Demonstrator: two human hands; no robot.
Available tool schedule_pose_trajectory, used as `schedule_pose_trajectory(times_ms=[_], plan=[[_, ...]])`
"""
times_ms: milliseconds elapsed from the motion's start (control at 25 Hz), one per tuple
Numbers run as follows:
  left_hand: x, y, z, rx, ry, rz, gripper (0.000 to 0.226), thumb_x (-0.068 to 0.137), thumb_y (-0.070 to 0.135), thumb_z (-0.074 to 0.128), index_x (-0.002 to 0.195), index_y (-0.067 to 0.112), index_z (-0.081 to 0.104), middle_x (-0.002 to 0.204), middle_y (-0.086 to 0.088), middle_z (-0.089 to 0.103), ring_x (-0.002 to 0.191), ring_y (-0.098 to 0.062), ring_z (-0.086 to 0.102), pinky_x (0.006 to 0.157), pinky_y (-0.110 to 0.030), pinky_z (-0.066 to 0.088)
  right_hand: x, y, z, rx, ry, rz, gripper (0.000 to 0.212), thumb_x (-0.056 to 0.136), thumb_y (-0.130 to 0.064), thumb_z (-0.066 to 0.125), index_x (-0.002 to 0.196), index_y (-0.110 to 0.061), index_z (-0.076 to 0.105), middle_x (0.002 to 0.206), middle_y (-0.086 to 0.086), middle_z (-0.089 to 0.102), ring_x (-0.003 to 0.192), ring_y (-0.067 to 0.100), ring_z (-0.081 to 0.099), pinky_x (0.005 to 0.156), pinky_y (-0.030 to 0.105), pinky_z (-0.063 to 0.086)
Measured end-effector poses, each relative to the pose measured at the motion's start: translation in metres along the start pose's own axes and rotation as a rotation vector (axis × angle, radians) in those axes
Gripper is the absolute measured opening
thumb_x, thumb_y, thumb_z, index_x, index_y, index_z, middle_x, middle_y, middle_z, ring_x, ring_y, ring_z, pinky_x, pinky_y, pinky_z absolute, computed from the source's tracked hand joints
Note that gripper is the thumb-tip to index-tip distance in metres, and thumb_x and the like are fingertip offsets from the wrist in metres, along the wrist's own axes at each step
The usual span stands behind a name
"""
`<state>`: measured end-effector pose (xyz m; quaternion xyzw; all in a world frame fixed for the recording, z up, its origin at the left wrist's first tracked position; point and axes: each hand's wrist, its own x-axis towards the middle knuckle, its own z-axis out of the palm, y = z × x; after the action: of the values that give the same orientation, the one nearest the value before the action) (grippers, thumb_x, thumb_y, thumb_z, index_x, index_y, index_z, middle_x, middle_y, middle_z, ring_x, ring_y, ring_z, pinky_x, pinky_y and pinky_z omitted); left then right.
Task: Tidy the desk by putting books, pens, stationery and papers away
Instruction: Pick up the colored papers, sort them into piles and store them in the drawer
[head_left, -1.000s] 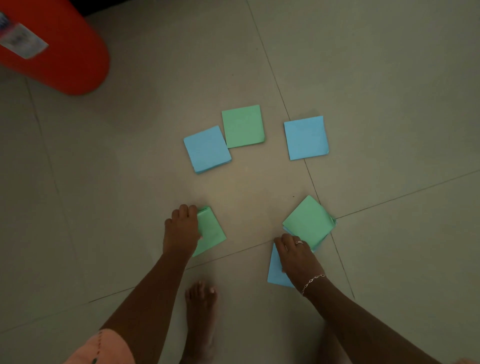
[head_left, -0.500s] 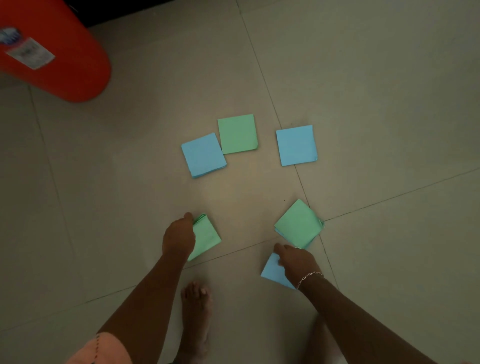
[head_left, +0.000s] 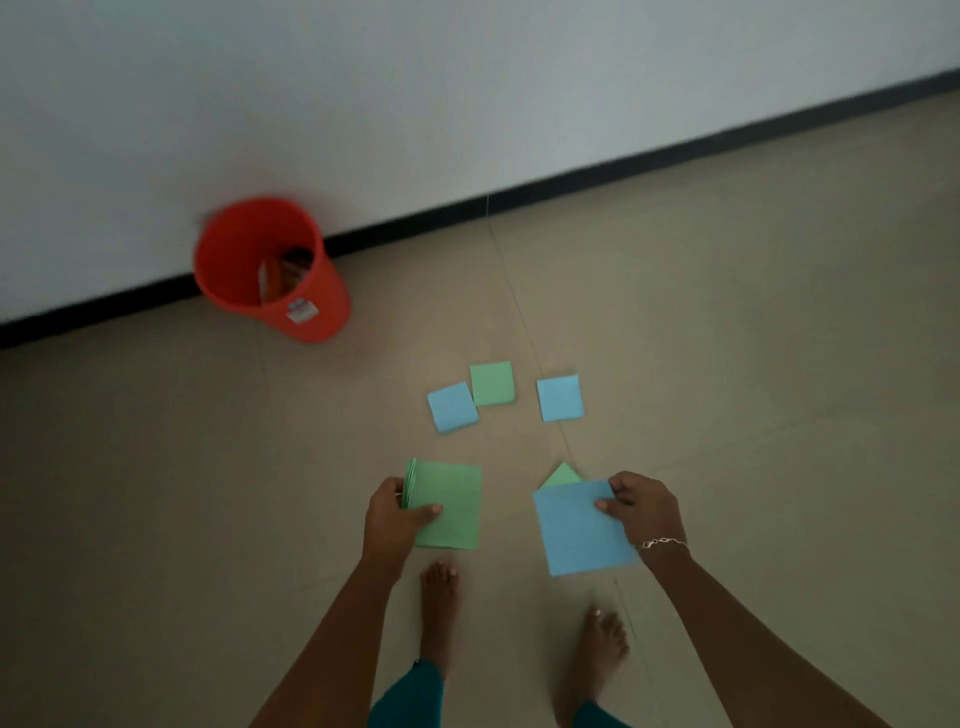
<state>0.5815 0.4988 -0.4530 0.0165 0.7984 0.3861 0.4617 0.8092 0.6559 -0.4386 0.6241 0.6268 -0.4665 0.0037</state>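
A bin (head_left: 270, 270) is set against the wall (head_left: 467, 78), far left. Three paper squares (head_left: 492, 384) are laid in a row on the floor (head_left: 727, 364), right of it. Nearer, a left stack (head_left: 452, 509) and a right stack (head_left: 582, 535) are held apart.

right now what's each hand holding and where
The left hand grips a green paper stack by its left edge; right hand pinches a blue paper square at its top right corner.

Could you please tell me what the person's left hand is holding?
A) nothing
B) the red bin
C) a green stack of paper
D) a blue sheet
C: the left hand grips the green stack by its left edge; the blue sheet is in the right hand.
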Motion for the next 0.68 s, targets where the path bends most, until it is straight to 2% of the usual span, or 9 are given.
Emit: schedule_pose_trajectory(times_ms=[40, 120, 240, 360, 480, 680], plan=[[-0.020, 0.024, -0.013, -0.047, 0.010, 0.009, 0.030, 0.070, -0.009, 0.072, 0.076, 0.011, 0.050, 0.076, -0.006, 0.057, 0.074, -0.023, 0.053, 0.058, -0.028, 0.045, -0.014, -0.026, -0.020, 0.069, 0.013, -0.006, 0.016, 0.071, 0.007, 0.071, 0.069, -0.005, 0.062, 0.063, 0.008, 0.059, 0.068, 0.020, 0.053, 0.056, 0.021, 0.037], [-0.057, 0.076, -0.039, -0.111, 0.032, 0.042, 0.020, 0.080, -0.013, 0.059, 0.083, 0.005, 0.052, 0.083, -0.012, 0.059, 0.081, -0.026, 0.055, 0.061, -0.029, 0.046, -0.040, -0.077, -0.058, 0.187, 0.030, -0.033, 0.029, 0.070, 0.011, 0.071, 0.060, -0.014, 0.059, 0.060, 0.004, 0.061, 0.067, 0.022, 0.054, 0.057, 0.023, 0.037], [-0.107, 0.146, -0.072, -0.197, 0.016, 0.097, 0.022, 0.083, -0.014, 0.053, 0.082, 0.008, 0.055, 0.083, -0.013, 0.060, 0.077, -0.027, 0.056, 0.062, -0.030, 0.046, -0.070, -0.147, -0.102, 0.298, 0.020, -0.077, 0.028, 0.073, 0.010, 0.069, 0.064, -0.016, 0.061, 0.069, 0.011, 0.065, 0.070, 0.024, 0.058, 0.066, 0.031, 0.044], [-0.160, 0.210, -0.097, -0.248, -0.015, 0.175, 0.023, 0.081, -0.015, 0.052, 0.083, 0.008, 0.056, 0.080, -0.011, 0.062, 0.069, -0.022, 0.058, 0.061, -0.029, 0.048, -0.101, -0.218, -0.146, 0.361, 0.042, -0.157, 0.020, 0.076, 0.007, 0.067, 0.073, -0.012, 0.062, 0.077, 0.016, 0.065, 0.070, 0.024, 0.058, 0.063, 0.030, 0.046], [-0.199, 0.261, -0.109, -0.280, -0.033, 0.257, 0.022, 0.078, -0.016, 0.057, 0.081, 0.005, 0.057, 0.075, -0.007, 0.064, 0.059, -0.016, 0.062, 0.051, -0.024, 0.051, -0.124, -0.277, -0.185, 0.436, 0.071, -0.259, 0.022, 0.077, 0.008, 0.065, 0.069, -0.013, 0.061, 0.072, 0.011, 0.062, 0.064, 0.022, 0.056, 0.057, 0.026, 0.044], [-0.254, 0.306, -0.135, -0.382, -0.015, 0.365, 0.018, 0.080, -0.014, 0.059, 0.083, 0.004, 0.057, 0.078, -0.010, 0.066, 0.066, -0.022, 0.063, 0.045, -0.023, 0.050, -0.156, -0.342, -0.225, 0.480, 0.011, -0.398, 0.021, 0.077, 0.011, 0.064, 0.068, -0.008, 0.061, 0.071, 0.008, 0.063, 0.059, 0.017, 0.060, 0.063, 0.029, 0.048]])
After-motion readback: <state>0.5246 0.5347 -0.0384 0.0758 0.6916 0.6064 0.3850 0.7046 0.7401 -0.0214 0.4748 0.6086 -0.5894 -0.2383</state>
